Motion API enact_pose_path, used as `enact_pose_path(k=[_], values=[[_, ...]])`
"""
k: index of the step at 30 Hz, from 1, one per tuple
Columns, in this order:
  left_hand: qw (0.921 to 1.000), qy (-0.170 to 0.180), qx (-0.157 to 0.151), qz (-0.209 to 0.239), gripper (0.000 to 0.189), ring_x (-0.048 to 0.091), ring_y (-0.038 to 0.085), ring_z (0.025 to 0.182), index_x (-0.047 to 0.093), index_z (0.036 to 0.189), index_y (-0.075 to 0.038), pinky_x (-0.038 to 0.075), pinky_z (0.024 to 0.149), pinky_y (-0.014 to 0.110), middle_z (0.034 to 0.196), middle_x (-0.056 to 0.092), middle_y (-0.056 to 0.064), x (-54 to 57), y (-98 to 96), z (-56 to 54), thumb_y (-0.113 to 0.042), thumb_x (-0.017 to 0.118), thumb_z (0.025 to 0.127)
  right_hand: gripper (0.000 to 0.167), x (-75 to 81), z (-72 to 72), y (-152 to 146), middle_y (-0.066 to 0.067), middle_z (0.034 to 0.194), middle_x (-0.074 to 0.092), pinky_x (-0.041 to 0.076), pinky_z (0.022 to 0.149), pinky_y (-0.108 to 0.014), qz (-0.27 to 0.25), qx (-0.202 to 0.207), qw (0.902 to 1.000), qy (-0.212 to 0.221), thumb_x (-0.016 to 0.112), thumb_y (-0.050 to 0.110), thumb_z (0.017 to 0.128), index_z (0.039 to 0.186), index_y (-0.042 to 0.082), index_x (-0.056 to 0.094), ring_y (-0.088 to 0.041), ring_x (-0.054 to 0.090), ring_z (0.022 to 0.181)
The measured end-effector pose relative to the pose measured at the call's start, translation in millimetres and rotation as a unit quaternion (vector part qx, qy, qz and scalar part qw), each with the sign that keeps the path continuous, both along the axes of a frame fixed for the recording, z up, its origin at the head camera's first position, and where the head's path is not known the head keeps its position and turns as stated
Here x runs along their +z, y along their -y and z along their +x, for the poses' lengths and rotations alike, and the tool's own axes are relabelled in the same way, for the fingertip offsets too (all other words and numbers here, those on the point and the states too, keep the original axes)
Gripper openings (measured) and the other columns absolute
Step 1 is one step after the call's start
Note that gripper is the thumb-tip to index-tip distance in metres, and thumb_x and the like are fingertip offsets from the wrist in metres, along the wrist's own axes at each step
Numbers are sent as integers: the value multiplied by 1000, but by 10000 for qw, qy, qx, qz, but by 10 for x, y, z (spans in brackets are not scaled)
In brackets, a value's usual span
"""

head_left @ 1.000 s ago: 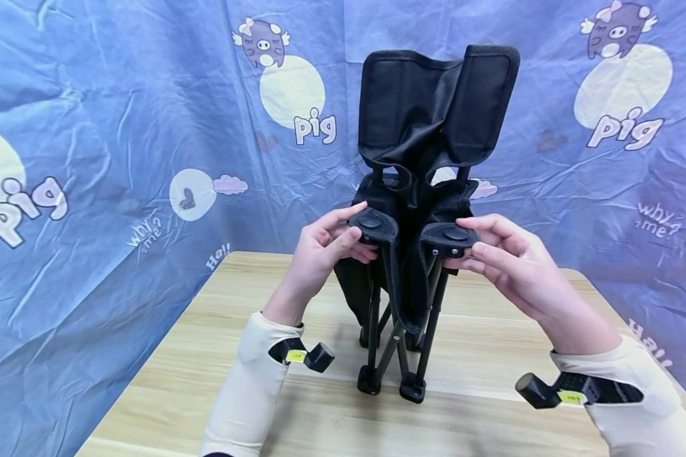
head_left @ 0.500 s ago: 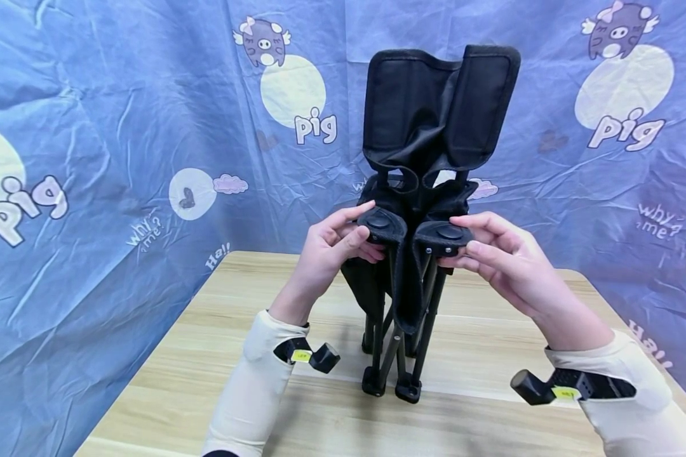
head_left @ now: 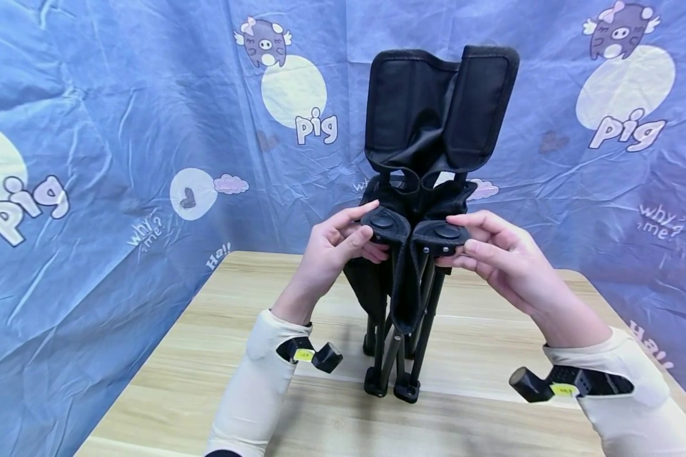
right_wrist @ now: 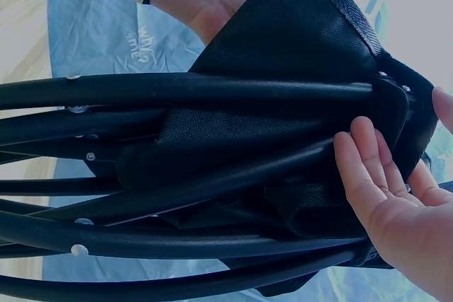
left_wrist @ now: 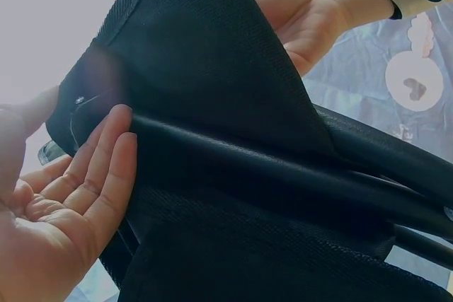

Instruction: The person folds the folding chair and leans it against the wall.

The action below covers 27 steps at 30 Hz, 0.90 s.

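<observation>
A black folding chair (head_left: pixel 486 108) stands nearly folded on the table, its fabric back upright and creased down the middle. Its seat sags in a deep fold between two front corners with round caps. My left hand (head_left: pixel 334 244) grips the left corner (head_left: pixel 384 223), thumb in front and fingers behind. The right corner (head_left: pixel 441 235) is pinched between thumb and fingers of my right hand (head_left: pixel 505 260). From the left wrist, the left fingertips (left_wrist: pixel 122 119) lie against fabric beside a leg tube (left_wrist: pixel 233 153). Right fingers (right_wrist: pixel 361 139) touch the frame by the crossed tubes (right_wrist: pixel 212 90).
The light wood table (head_left: pixel 251 285) runs under the chair, whose black feet (head_left: pixel 407 388) stand close together on it. Behind hangs a blue curtain (head_left: pixel 114 127) with pig prints. Each wrist wears a black camera strap (head_left: pixel 594 381) over a cream sleeve (head_left: pixel 251 387).
Both hands have moved inward, bringing the two seat corners closer together. The front feet have drawn nearer to each other, and the chair back has narrowed slightly.
</observation>
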<state>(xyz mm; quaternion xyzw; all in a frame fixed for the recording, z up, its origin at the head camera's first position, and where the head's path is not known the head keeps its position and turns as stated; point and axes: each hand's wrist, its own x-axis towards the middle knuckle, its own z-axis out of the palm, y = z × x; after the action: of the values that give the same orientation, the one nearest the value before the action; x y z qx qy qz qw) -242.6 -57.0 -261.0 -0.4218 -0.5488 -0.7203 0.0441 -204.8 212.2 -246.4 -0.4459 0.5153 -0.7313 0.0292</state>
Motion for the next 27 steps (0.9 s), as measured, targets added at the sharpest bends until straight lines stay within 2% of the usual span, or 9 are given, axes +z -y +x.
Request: enact_pose_path(k=[7, 14, 20, 27], values=[[9999, -29, -148, -14, 58, 72, 20, 74, 44, 142, 11, 60, 73, 42, 88, 73, 13, 33, 5, 12, -22, 63, 99, 42, 11, -15, 23, -19, 124, 61, 54, 93, -39, 44, -51, 10000, 42, 33, -15, 99, 135, -6, 53, -32, 68, 105], [9994, 25, -341, 74, 71, 72, 19, 73, 41, 142, 15, 60, 71, 36, 87, 73, 6, 30, 9, -19, -32, 69, 96, 41, 20, -46, 50, -19, 123, 61, 54, 93, -38, 38, 143, 9999, 48, 34, -12, 100, 135, -4, 54, -33, 68, 104], [9996, 178, -218, 45, 51, 71, 18, 73, 42, 142, 13, 60, 72, 36, 87, 72, 6, 31, -8, 15, -8, 56, 98, 40, 3, -35, 55, -19, 124, 62, 55, 92, -38, -38, 66, 9999, -129, 35, -12, 101, 135, -5, 54, -31, 68, 105], [9998, 179, 9, 81, 50, 71, 17, 74, 43, 143, 12, 60, 73, 35, 88, 73, 9, 10, -20, 68, -8, 53, 99, 38, -17, -13, 47, -18, 125, 62, 54, 93, -38, -2, 3, 9998, -205, 36, -10, 102, 137, -4, 51, -30, 67, 107]])
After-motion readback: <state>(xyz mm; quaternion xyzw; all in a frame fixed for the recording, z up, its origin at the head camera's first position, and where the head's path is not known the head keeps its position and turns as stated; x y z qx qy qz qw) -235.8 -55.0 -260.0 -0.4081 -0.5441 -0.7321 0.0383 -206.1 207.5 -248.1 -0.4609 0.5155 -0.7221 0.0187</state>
